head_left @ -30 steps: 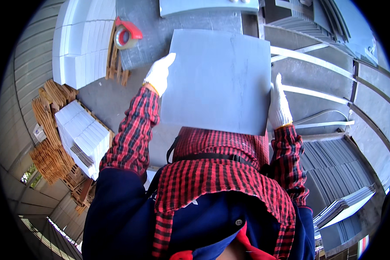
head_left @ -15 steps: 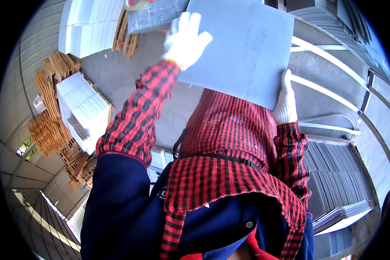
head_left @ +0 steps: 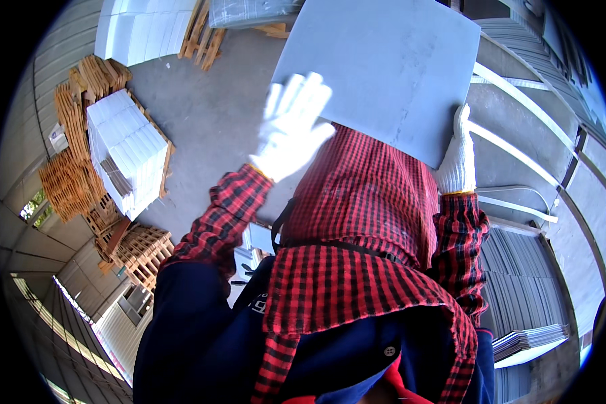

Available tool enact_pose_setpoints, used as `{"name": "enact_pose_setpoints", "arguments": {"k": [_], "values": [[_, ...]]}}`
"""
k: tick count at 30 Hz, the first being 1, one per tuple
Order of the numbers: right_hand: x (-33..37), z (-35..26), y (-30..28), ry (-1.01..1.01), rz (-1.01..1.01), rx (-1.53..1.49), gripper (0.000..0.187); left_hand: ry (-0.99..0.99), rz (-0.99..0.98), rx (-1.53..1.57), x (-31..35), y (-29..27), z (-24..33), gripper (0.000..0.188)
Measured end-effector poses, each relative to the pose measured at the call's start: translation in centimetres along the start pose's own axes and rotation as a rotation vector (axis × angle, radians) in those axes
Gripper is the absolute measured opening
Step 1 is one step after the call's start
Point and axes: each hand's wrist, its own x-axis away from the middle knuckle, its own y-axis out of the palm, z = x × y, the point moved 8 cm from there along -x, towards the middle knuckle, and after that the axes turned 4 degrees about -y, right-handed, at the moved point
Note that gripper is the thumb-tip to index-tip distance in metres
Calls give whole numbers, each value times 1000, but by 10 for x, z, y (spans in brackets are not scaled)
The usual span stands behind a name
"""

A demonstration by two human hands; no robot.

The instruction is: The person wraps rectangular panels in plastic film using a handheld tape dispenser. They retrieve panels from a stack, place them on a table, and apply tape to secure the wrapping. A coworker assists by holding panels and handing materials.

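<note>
Head view: a flat grey panel (head_left: 397,74) lies at the top centre, beyond the lap of a red-and-black checked apron (head_left: 367,195), its lower edge slanting down to the right. The gloved left hand (head_left: 293,128) is spread over the panel's lower left corner, palm down, fingers apart; whether it touches the surface cannot be told. The gloved right hand (head_left: 458,158) is at the lower right corner, its thumb along the edge; its other fingers are hidden, so their grip cannot be told. To the right, pale strips (head_left: 515,149) cross the grey floor (head_left: 202,111), and below them stands a stack of grey sheets (head_left: 522,276). To the left, a stack of white boards (head_left: 128,145) stands beside piled wooden pallets (head_left: 67,185). At upper left, a taller white stack (head_left: 145,30) stands near a wrapped grey bundle (head_left: 249,12).
</note>
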Motion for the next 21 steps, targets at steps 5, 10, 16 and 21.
{"name": "enact_pose_setpoints", "arguments": {"k": [5, 10, 16, 21], "values": [[-7, 12, 0, 55, -70, -87, 83, 89, -257, 274, 0, 6, 91, 63], [-12, 13, -3, 30, -94, -48, 83, 331, -71, 341, 26, 27, 89, 57], [-9, 18, -3, 21, -43, -100, 81, -575, -71, 611, 31, 37, -133, 63], [-9, 12, -8, -1, 1, -39, 83, -948, -358, 1597, 19, 91, -162, 73]]}}
